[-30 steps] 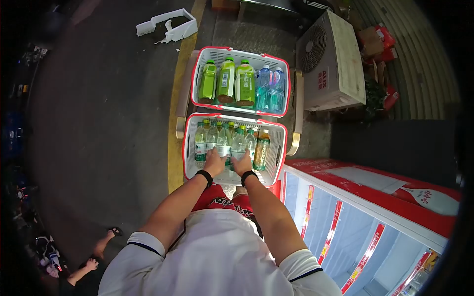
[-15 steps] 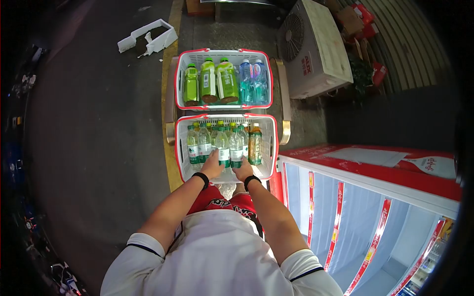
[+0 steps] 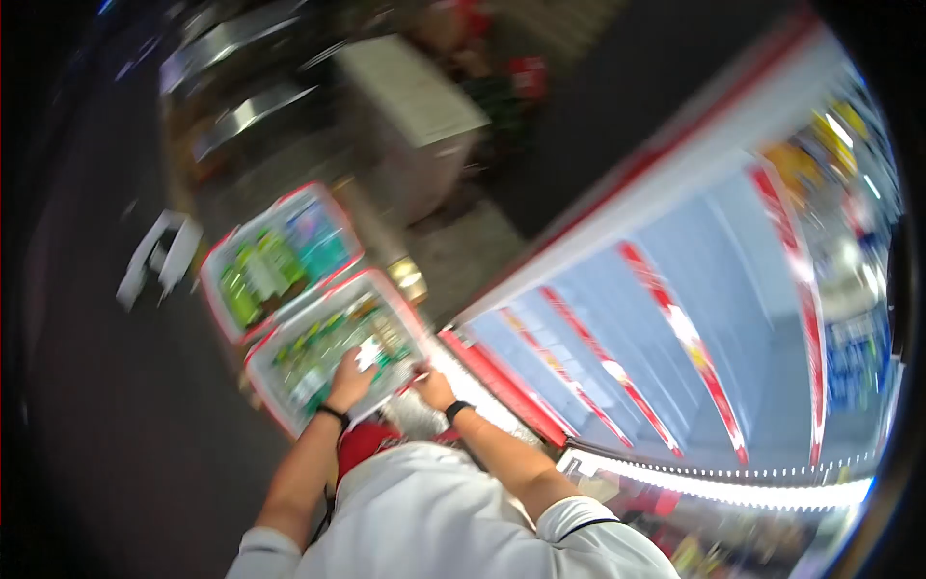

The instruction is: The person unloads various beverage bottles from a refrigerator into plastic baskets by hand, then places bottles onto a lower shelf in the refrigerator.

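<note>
Motion blurs the picture. My left hand (image 3: 352,379) reaches into the near basket (image 3: 273,389), its fingers closed around a clear water bottle (image 3: 368,352) with a white label. My right hand (image 3: 434,388) is at the same basket's right front corner, by the red rim; its fingers are too smeared to tell whether they grip it. More clear bottles with green and yellow caps stand around my left hand. Behind, the far basket (image 3: 218,307) carries green bottles (image 3: 272,262) and blue-green bottles (image 3: 320,236).
To the right stands a fridge (image 3: 617,347) with pale shelves edged in red strips (image 3: 666,299). Packed drinks (image 3: 858,357) show at its far right. Ahead is an air-conditioner unit (image 3: 415,106). A broken white foam box (image 3: 164,256) lies on the floor at left.
My view has swung right toward the fridge, so the baskets now appear tilted at left. My right hand has left the bottles and moved to the basket's right front corner.
</note>
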`<action>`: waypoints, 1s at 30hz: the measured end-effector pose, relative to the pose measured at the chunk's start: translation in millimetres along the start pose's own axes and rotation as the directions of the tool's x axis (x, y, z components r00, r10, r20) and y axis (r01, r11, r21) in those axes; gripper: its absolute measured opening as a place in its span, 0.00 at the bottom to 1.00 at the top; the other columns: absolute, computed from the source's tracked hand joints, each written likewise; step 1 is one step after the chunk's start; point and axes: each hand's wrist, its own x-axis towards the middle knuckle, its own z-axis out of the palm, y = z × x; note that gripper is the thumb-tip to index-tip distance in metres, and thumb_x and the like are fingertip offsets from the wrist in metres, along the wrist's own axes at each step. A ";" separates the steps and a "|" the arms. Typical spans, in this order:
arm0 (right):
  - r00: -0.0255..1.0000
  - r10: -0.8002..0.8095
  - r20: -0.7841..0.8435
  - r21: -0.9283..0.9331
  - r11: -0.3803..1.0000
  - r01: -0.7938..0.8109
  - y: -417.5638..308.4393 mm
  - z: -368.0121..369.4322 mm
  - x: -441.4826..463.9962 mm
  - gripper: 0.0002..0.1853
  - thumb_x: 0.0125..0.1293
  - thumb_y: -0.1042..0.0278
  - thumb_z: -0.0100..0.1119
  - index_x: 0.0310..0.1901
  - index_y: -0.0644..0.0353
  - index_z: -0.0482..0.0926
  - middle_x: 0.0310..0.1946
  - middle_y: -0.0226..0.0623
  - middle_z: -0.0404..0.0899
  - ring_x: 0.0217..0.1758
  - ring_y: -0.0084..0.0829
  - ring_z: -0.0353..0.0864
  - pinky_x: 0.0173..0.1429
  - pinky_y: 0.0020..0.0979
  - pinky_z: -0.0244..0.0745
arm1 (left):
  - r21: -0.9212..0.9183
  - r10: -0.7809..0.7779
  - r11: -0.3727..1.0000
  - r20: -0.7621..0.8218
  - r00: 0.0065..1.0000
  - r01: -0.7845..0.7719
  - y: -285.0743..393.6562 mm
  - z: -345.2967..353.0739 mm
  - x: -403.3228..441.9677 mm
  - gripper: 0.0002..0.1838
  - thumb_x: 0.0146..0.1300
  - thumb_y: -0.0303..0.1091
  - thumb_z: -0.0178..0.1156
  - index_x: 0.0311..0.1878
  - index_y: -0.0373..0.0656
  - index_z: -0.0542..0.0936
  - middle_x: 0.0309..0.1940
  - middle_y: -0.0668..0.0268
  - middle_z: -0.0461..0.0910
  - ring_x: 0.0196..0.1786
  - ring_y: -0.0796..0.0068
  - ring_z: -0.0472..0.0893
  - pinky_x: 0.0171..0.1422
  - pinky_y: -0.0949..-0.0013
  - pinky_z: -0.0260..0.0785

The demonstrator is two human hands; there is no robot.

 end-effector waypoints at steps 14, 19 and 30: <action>0.520 -0.301 -0.799 0.014 0.856 0.517 -102.4 -383.1 -251.2 0.26 0.60 0.67 0.74 0.59 0.63 0.77 0.48 0.37 0.83 0.45 0.25 0.83 0.51 0.28 0.81 | -0.498 0.667 0.734 0.403 0.626 -0.461 370.6 224.4 -113.7 0.26 0.64 0.20 0.64 0.66 0.34 0.72 0.64 0.58 0.74 0.60 0.69 0.79 0.61 0.68 0.75; -0.201 -0.554 -0.808 -0.584 0.706 0.401 -146.9 -557.3 -402.1 0.18 0.59 0.77 0.70 0.51 0.62 0.80 0.47 0.37 0.81 0.40 0.26 0.83 0.49 0.28 0.79 | -0.612 0.824 0.564 0.367 0.432 -0.555 469.1 276.1 -189.1 0.26 0.64 0.19 0.63 0.66 0.35 0.73 0.62 0.61 0.77 0.58 0.73 0.80 0.63 0.70 0.74; 0.045 -0.252 -0.967 -0.244 0.961 0.126 -167.3 -722.3 -479.2 0.37 0.55 0.57 0.79 0.59 0.73 0.72 0.46 0.47 0.84 0.47 0.36 0.85 0.55 0.35 0.80 | -0.723 0.931 0.357 0.327 0.162 -0.592 571.4 318.6 -271.6 0.25 0.64 0.19 0.61 0.66 0.35 0.71 0.64 0.58 0.75 0.59 0.71 0.80 0.64 0.68 0.74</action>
